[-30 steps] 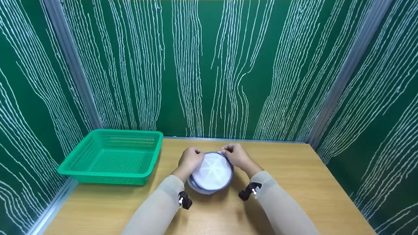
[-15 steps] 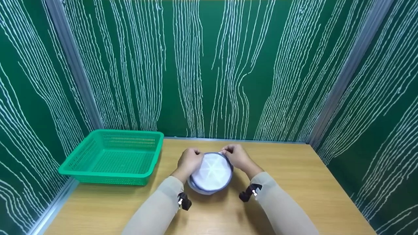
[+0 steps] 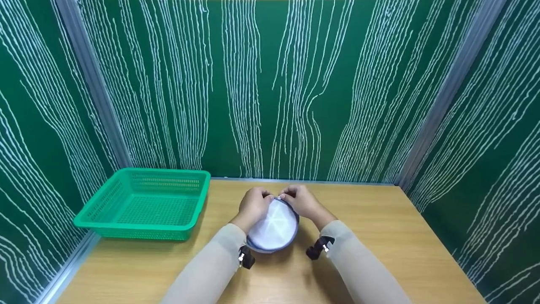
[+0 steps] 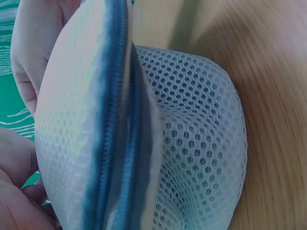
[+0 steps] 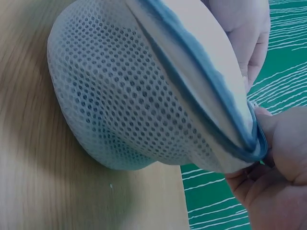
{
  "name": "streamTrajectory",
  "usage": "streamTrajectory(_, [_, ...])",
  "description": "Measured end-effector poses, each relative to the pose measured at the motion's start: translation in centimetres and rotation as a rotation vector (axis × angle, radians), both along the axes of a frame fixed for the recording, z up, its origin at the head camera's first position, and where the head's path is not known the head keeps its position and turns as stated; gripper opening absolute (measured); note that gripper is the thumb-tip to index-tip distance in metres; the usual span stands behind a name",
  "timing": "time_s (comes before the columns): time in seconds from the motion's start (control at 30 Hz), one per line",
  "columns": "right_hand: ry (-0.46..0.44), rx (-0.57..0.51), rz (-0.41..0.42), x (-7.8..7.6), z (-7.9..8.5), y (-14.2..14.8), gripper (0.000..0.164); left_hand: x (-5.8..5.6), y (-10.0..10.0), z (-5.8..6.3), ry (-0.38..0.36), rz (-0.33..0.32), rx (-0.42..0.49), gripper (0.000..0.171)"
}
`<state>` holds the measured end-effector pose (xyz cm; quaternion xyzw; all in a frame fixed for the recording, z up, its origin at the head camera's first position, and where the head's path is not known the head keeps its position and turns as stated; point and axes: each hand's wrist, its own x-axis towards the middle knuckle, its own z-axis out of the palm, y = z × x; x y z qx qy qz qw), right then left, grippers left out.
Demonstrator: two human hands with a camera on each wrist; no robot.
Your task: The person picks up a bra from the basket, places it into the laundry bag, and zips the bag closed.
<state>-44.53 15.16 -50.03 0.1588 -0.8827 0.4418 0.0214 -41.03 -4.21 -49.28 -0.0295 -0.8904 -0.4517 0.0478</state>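
Note:
A round white mesh laundry bag with a blue-grey zip around its rim stands on the table in front of me. In the left wrist view the two toothed edges of the zip lie apart. My left hand pinches the far rim with thumb and fingers. Right beside it, my right hand pinches the rim too, and the fingertips of both hands nearly meet. In the right wrist view the zip's corner sits between the right thumb and fingers. Whether those fingers hold the zip pull is hidden.
A green plastic basket stands at the left back of the wooden table. Green panels with white wavy lines rise behind and at both sides, joined by grey metal posts.
My left hand has moved right along the rim, close to the right hand. The far rim is now drawn narrower. The right hand has barely shifted.

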Motion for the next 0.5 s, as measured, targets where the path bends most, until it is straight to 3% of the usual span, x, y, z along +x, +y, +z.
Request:
streamTrajectory(0.17, [0.034, -0.021, 0.073, -0.12, -0.08, 0.19, 0.009, -0.03, -0.2, 0.0, 0.01, -0.004, -0.046, 0.018])
streamTrajectory(0.5, [0.093, 0.027, 0.003, 0.06, 0.15, -0.15, 0.011, 0.18, -0.17, 0.3, -0.015, 0.018, -0.034, 0.02])
